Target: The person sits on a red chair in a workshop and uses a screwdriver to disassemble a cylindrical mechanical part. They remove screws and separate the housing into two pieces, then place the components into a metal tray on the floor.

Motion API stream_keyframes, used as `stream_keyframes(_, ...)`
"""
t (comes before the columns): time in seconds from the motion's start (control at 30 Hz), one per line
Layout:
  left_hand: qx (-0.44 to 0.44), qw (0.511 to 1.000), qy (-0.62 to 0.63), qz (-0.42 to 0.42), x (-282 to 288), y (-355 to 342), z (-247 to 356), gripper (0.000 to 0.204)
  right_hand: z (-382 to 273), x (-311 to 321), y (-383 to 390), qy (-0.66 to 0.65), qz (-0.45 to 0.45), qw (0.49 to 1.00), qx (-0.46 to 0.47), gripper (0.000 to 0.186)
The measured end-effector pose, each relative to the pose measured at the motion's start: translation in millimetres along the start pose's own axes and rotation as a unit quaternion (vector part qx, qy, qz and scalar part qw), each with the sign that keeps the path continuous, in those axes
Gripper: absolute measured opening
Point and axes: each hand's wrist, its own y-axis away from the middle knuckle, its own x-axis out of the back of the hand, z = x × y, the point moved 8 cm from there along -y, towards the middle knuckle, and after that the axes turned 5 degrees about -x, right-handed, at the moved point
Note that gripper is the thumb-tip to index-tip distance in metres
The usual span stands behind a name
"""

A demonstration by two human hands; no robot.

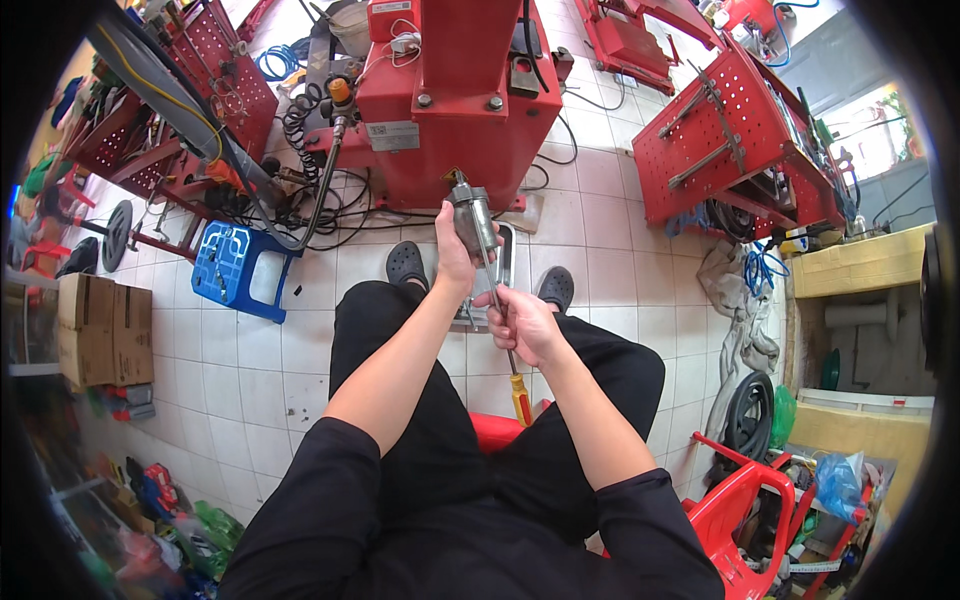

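Note:
My left hand [455, 255] grips a grey metal cylinder [472, 218] with a brass fitting on top, holding it upright in front of me. My right hand [522, 325] holds the shaft of a long screwdriver [503, 330]. Its yellow and red handle [521, 398] points down toward my lap, and its tip runs up along the cylinder's side. I sit on a red plastic chair [497, 430]. My feet in dark clogs [407, 263] rest on the white tiled floor.
A large red machine [455, 100] stands straight ahead with coiled hoses and cables at its base. A blue plastic stool [238, 268] lies at left, cardboard boxes [92, 328] farther left. A red pegboard tool cart [735, 140] is at right, a second red chair [745, 510] at lower right.

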Motion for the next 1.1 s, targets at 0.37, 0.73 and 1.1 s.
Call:
stream_keyframes(0.37,-0.011,1.0,-0.01,-0.021,-12,1,-2,0.06,-10,5,-3,-0.01,-0.015,0.999,0.037,0.016)
stream_keyframes(0.73,-0.009,0.999,-0.025,-0.035,-11,0,-8,0.059,-14,5,-3,0.036,0.06,0.994,0.081,0.02)
stream_keyframes(1.1,0.005,0.999,-0.026,-0.034,-11,1,-9,0.058,-15,2,-4,0.0,0.065,0.994,0.091,0.019)
